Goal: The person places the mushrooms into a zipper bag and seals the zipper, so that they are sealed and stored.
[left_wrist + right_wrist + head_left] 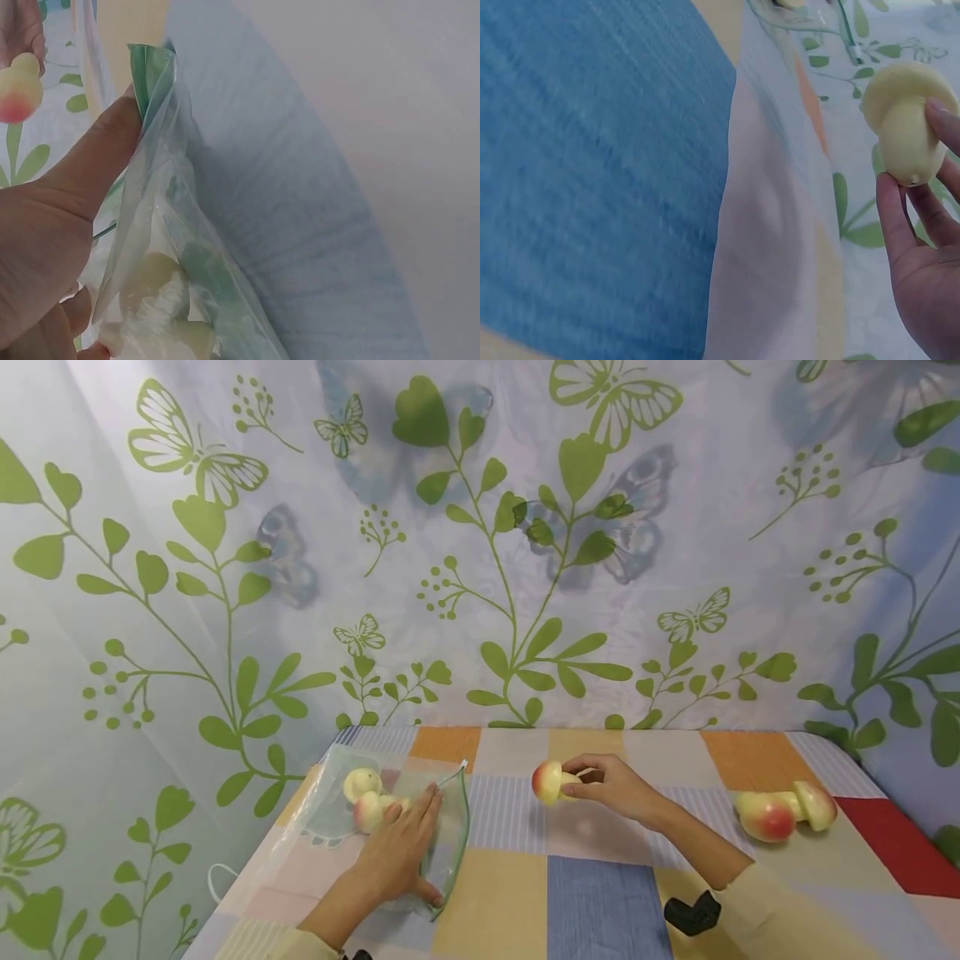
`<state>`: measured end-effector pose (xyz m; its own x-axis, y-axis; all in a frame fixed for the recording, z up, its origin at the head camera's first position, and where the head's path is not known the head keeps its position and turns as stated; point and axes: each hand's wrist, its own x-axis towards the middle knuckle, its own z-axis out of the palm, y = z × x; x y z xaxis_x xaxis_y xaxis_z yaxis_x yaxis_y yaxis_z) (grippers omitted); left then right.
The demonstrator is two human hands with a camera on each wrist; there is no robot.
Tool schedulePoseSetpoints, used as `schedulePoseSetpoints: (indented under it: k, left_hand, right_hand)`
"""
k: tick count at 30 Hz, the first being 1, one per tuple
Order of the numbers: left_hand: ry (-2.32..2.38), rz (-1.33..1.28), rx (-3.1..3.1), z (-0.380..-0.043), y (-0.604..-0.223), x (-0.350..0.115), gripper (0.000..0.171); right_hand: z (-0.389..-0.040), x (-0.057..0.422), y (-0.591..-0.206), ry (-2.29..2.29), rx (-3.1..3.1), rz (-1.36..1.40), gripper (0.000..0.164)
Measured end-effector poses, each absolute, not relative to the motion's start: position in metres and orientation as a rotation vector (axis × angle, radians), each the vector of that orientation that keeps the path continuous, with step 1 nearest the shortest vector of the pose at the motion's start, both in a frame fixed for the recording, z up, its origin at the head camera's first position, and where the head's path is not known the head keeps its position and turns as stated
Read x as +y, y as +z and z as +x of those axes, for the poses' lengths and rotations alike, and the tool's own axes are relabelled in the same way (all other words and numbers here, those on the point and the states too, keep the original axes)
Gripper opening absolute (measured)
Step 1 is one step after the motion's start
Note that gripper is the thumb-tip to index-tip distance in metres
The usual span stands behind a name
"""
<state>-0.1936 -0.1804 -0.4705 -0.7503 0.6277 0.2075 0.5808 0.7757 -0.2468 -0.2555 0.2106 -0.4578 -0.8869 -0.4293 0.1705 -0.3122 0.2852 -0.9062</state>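
A yellowish toy mushroom (551, 782) with a red-blushed cap is pinched by its stem between the thumb and fingers of my right hand (617, 787), above the table. In the right wrist view the mushroom's pale stem (913, 142) points toward the palm. My left hand (397, 852) lies with fingers extended over a clear zip bag (454, 860) with a green-edged mouth. Its thumb touches the green edge (152, 71) in the left wrist view. Inside the bag are similar mushrooms (367, 810), partly covered by the fingers.
More toy mushrooms (787, 812) lie together at the right of the table. A patchwork cloth (600, 893) covers the table. Behind its far edge hangs a curtain (480, 568) printed with leaves and butterflies. A white loop (217, 881) sticks out at the left edge.
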Motion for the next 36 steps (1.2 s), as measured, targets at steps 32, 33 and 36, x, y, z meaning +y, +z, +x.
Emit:
schedulePoseSetpoints:
  k: [32,33,36]
  left_hand:
    - [0.203,-0.885,-2.69,-0.196,-0.47,-0.173,0.151]
    - [0.208,-0.886,-2.688,-0.196,-0.47,-0.173,0.15]
    - [0.218,-0.886,-2.692,-0.196,-0.471,-0.173,0.15]
  right_hand:
    - [-0.268,0.11,-0.477,-1.59,2.434,-0.923,0.028]
    - [-0.267,0.106,-0.478,-1.59,2.448,-0.925,0.028]
    - [-0.267,0.094,-0.481,-1.596,2.487,-0.936,0.028]
